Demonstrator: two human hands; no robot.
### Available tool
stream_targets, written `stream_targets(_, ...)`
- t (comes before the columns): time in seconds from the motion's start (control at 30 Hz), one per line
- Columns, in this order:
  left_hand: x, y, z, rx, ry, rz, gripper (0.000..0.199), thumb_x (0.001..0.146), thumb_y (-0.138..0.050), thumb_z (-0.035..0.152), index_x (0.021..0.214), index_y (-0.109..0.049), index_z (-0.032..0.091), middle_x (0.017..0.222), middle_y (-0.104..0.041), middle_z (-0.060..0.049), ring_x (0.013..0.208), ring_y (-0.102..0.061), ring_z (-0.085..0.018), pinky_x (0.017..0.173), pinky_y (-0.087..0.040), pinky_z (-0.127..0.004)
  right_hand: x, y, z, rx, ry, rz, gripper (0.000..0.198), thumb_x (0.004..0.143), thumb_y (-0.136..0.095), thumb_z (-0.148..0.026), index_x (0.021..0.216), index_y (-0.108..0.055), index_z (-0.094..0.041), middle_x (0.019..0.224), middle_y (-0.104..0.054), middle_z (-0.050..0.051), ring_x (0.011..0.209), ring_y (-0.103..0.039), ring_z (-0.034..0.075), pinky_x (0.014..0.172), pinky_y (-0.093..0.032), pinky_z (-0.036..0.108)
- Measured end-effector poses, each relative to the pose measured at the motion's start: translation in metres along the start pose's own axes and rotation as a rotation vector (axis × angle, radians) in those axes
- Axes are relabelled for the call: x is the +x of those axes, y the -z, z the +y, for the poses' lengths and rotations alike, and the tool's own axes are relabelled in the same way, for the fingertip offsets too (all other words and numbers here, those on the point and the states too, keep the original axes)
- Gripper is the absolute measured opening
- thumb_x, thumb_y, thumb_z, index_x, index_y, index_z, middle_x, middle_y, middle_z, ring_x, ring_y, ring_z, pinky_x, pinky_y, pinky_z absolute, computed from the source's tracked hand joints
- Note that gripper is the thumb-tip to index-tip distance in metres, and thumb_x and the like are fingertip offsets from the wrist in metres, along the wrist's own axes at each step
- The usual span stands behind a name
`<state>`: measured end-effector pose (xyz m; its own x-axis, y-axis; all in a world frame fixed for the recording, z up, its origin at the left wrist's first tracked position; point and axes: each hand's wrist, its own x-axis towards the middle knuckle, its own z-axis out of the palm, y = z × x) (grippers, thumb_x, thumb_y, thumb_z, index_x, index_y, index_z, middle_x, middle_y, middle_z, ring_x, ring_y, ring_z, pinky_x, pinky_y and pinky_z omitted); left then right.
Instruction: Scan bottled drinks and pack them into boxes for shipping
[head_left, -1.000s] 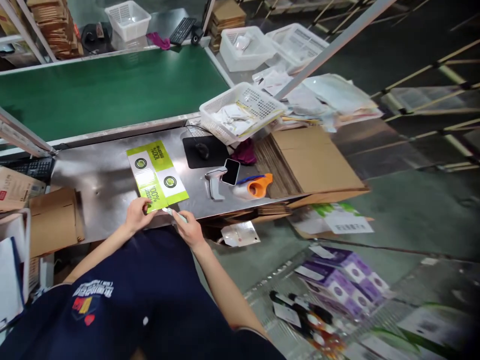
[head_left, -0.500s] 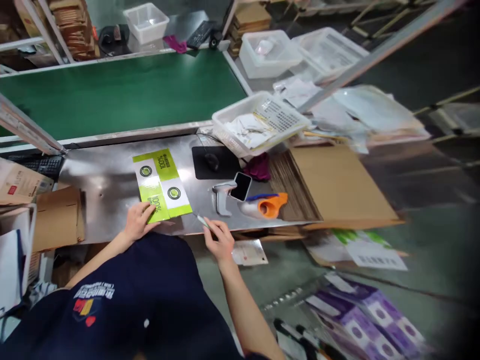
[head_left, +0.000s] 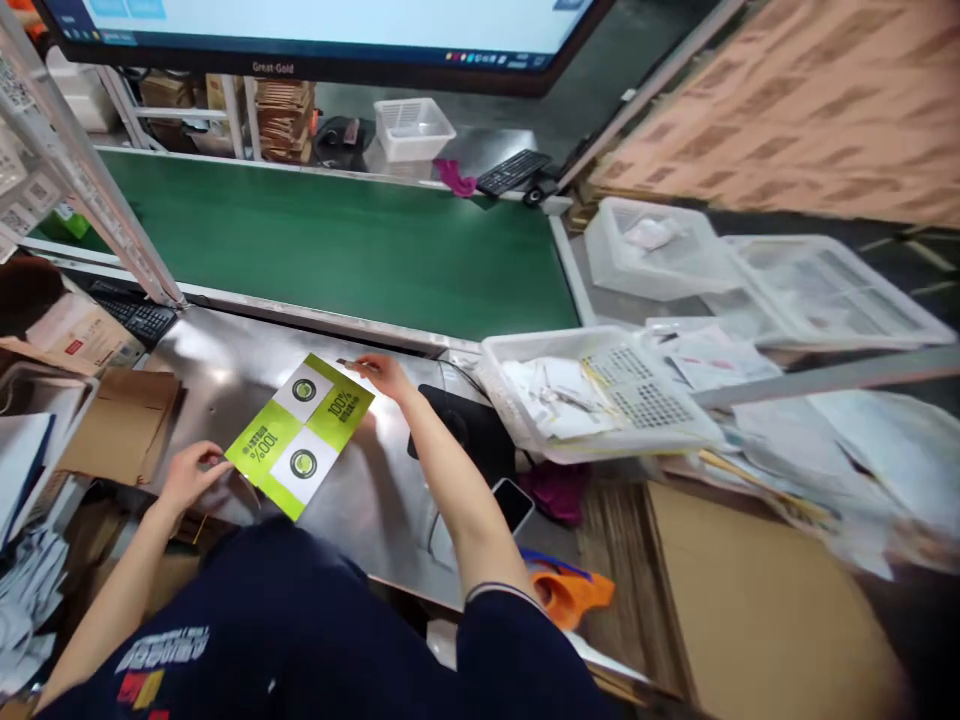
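A green-and-white printed box (head_left: 304, 430), marked "100%" and with round dark logos, lies tilted over the metal table. My left hand (head_left: 193, 474) is closed on its near left corner, thumb and fingers pinching the edge. At the far right corner, my right hand (head_left: 384, 376) is closed around a slim knife (head_left: 346, 364), whose dark tip points left along the box's far edge. Most of the knife is hidden by the fingers. My right forearm crosses over a black mouse pad (head_left: 427, 440) and partly covers a scanner (head_left: 442, 540).
Beyond the metal table (head_left: 225, 350) runs a green conveyor belt (head_left: 337, 240), under a monitor (head_left: 330, 65). To the right are a white basket (head_left: 517, 440) of papers, a phone (head_left: 514, 505), an orange tape dispenser (head_left: 570, 598) and stacked cardboard (head_left: 750, 600). Brown cardboard (head_left: 120, 425) stands left.
My right hand has gone from the box's near right corner to its far edge with the knife. The box has turned, and my left hand now pinches its corner. The view has tilted up.
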<state>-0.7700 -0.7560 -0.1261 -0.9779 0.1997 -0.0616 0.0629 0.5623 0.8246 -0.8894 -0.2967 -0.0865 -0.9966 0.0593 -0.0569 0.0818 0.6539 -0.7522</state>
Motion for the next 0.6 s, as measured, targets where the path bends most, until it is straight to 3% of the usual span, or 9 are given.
stream_targets(0.1,-0.027,-0.026,0.017,-0.315,0.259,0.069,0.053,0.073,-0.08,0.072,0.084,-0.075,0.021,0.08,-0.077,-0.006,0.074,-0.07,-0.023,0.071,-0.056,-0.034,0.011,-0.003,0.005,0.05,0.033,-0.14,0.041,0.085,-0.068,-0.059,0.085,-0.076,-0.019,0.067,-0.069,0.001,0.06,-0.053,0.015,0.057,-0.037,0.027)
stream_targets(0.2,-0.04,-0.047,0.033,-0.534,0.497,0.206,0.066,0.055,-0.088,0.078,0.08,-0.073,0.018,0.074,-0.076,-0.006,0.066,-0.068,-0.02,0.063,-0.054,-0.031,0.014,-0.004,0.012,0.098,0.065,-0.221,0.04,0.085,-0.065,-0.058,0.087,-0.076,-0.019,0.072,-0.071,0.002,0.064,-0.056,0.016,0.059,-0.039,0.027)
stream_targets(0.33,-0.04,-0.056,0.049,-0.687,0.73,0.292,0.073,0.041,-0.093,0.075,0.078,-0.071,0.015,0.069,-0.074,-0.006,0.06,-0.066,-0.017,0.056,-0.052,-0.026,0.019,-0.003,0.017,0.146,0.101,-0.299,0.035,0.085,-0.066,-0.053,0.088,-0.077,-0.019,0.077,-0.073,0.003,0.071,-0.062,0.017,0.065,-0.044,0.028)
stream_targets(0.47,-0.04,-0.057,0.054,-0.627,0.696,0.365,0.072,0.044,-0.093,0.073,0.081,-0.068,0.016,0.069,-0.071,-0.004,0.066,-0.069,-0.018,0.059,-0.055,-0.027,0.029,0.012,0.014,0.163,0.125,-0.427,0.036,0.082,-0.069,-0.053,0.088,-0.079,-0.019,0.074,-0.073,0.003,0.067,-0.06,0.017,0.059,-0.041,0.028)
stream_targets(0.53,-0.044,-0.056,0.053,-0.5,0.61,0.409,0.071,0.051,-0.088,0.077,0.085,-0.067,0.017,0.076,-0.072,-0.006,0.073,-0.071,-0.022,0.062,-0.058,-0.031,0.033,0.025,0.013,0.165,0.137,-0.511,0.038,0.079,-0.072,-0.055,0.083,-0.081,-0.018,0.069,-0.071,0.003,0.064,-0.058,0.016,0.056,-0.039,0.027)
stream_targets(0.6,-0.047,-0.053,0.05,-0.276,0.461,0.442,0.069,0.062,-0.083,0.076,0.096,-0.069,0.018,0.095,-0.075,-0.011,0.088,-0.074,-0.029,0.071,-0.063,-0.04,0.034,0.041,0.018,0.167,0.136,-0.59,0.039,0.077,-0.076,-0.055,0.081,-0.083,-0.017,0.066,-0.071,0.003,0.062,-0.057,0.016,0.055,-0.039,0.027)
